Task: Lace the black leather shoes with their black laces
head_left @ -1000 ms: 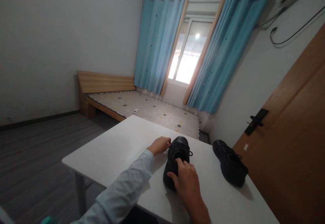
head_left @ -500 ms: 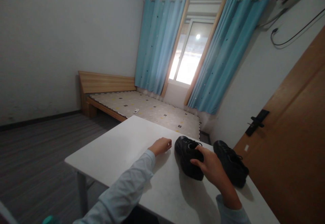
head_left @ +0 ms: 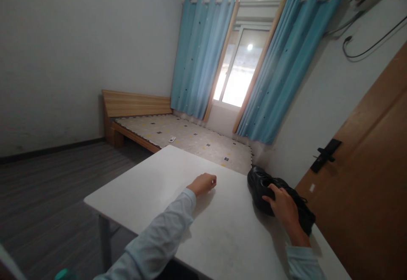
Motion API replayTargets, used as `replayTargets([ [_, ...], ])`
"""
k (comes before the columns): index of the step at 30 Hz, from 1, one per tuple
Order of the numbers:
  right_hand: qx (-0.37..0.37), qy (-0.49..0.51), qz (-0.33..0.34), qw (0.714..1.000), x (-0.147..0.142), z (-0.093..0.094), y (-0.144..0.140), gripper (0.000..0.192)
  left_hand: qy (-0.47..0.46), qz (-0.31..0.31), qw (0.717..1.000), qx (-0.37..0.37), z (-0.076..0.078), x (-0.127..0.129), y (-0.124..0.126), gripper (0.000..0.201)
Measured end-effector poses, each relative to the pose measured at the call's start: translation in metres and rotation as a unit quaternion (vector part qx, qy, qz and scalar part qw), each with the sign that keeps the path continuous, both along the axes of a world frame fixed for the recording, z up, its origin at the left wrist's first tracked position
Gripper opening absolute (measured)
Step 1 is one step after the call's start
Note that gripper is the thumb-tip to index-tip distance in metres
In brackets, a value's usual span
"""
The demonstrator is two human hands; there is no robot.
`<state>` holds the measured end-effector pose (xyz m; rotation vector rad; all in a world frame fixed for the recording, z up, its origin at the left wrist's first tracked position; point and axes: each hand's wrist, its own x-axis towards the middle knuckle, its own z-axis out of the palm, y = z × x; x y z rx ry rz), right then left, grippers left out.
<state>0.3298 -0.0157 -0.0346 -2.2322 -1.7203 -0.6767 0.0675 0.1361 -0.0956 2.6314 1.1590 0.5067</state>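
Observation:
My right hand point(head_left: 284, 207) grips a black lace-up shoe point(head_left: 259, 191) by its opening, thumb on the near side and fingers over the collar. This shoe is over the right part of the white table point(head_left: 152, 187), against a second black shoe point(head_left: 307, 216). Much of the second shoe is hidden behind my right hand and the held shoe. Near the middle of the tabletop rests my left hand point(head_left: 203, 184), its fingers curled closed. Nothing shows in them, and the hand is apart from both shoes.
Beyond the table stands a bed point(head_left: 184, 131) with a wooden headboard and a small white remote-like object point(head_left: 172, 139) on it. A wooden door point(head_left: 365, 178) with a black handle is at the right. Blue curtains point(head_left: 203, 59) flank the window. A green cap-like thing point(head_left: 65, 274) shows at bottom left.
My right hand has carried the gripped shoe rightward, up against the second shoe. My left hand has stayed in place on the table.

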Motion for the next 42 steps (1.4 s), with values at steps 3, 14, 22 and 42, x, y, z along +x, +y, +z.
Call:
replayTargets([
  [3,0.009,-0.009,-0.025,1.0,0.013,-0.013,0.001,0.028,0.004,0.002,1.0,0.001,0.001,0.0,-0.001,0.018],
  [14,0.015,-0.042,-0.043,0.998,0.024,-0.033,0.003,0.027,0.004,0.007,1.0,-0.002,0.002,-0.001,-0.002,0.018],
  [22,0.047,-0.078,-0.011,0.996,0.027,-0.042,0.004,0.032,0.002,0.002,1.0,-0.008,0.002,-0.002,-0.003,0.018],
  [42,0.172,0.001,0.244,0.954,-0.016,-0.024,0.001,0.021,0.011,0.01,1.0,-0.016,0.002,0.0,-0.002,0.018],
])
